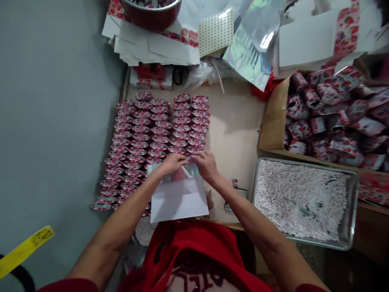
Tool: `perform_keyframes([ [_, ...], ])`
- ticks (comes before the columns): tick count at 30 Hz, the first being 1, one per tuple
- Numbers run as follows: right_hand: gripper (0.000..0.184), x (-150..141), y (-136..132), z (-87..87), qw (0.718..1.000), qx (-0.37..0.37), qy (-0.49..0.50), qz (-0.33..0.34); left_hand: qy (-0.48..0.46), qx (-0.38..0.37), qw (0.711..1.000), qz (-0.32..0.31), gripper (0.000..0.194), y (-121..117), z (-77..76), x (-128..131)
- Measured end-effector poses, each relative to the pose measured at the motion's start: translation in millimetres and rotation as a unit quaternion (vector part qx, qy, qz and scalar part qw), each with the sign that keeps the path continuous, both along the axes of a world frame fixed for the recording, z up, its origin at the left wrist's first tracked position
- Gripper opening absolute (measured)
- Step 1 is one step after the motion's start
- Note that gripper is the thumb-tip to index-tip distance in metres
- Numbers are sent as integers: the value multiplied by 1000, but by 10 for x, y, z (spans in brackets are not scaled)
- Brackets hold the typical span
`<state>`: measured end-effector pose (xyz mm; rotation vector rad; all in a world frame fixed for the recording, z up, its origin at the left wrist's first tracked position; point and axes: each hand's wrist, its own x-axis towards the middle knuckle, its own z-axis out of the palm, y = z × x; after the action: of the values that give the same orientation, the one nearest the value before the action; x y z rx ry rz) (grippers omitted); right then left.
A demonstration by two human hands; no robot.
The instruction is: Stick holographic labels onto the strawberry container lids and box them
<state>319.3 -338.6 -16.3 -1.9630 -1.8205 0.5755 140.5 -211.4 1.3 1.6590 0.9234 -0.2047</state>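
Note:
My left hand (174, 164) and my right hand (206, 165) are close together at the front of the rows, over the top edge of a white sheet (179, 207). A shiny clear film (194, 169) shows at the sheet's upper part, just under the hands. Fingers of both hands are bent and pinched together; whatever lies between them is too small to make out. Just beyond stand several rows of small pink strawberry-print pillow boxes (158, 129), seen end-on. Some near boxes are hidden by my left forearm.
To the right, a cardboard box (272, 125) holds many strawberry-print tubes. A metal tray (349, 239) of small pale pieces lies before it. At the back are a dark red bowl (152, 18), stacked white card (154, 44), a dotted sticker sheet (216, 32) and holographic film (252, 44).

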Motion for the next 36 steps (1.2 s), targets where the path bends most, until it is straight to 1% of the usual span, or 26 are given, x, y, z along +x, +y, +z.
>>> perform_keyframes([
  [2,28,-100,-51,11,998,19,-58,34,-12,-41,999,15,32,16,7,-36],
  [6,42,-298,-294,13,992,56,-97,65,-4,-87,995,48,38,-30,7,-110],
  [9,44,-384,-487,45,991,69,-100,64,6,-82,996,37,37,-104,27,-159],
  [12,42,-404,-600,109,991,80,-88,59,3,-45,999,29,35,-174,105,-190],
  [16,34,-386,-621,224,993,93,-66,37,27,13,1000,10,37,-247,289,-203],
  [20,19,-373,-549,305,995,85,-59,13,79,61,995,-4,33,-312,436,-183],
  [22,15,-362,-506,297,995,81,-64,11,101,84,991,-17,30,-347,458,-169],
  [24,16,-348,-481,260,995,75,-63,35,118,101,988,-15,27,-382,446,-166],
  [25,17,-343,-479,237,994,72,-56,53,122,99,988,-5,27,-399,432,-172],
  [27,21,-344,-499,200,993,73,-34,83,125,63,990,30,27,-425,401,-198],
  [29,25,-364,-542,194,993,76,-7,93,121,5,991,61,28,-440,384,-239],
  [31,27,-400,-591,227,993,77,9,89,106,-24,992,67,28,-444,399,-279],
  [33,26,-436,-627,283,995,71,7,72,89,-9,995,53,28,-438,444,-308],
  [36,20,-467,-638,354,997,54,-8,47,113,63,991,29,29,-421,524,-318],
])
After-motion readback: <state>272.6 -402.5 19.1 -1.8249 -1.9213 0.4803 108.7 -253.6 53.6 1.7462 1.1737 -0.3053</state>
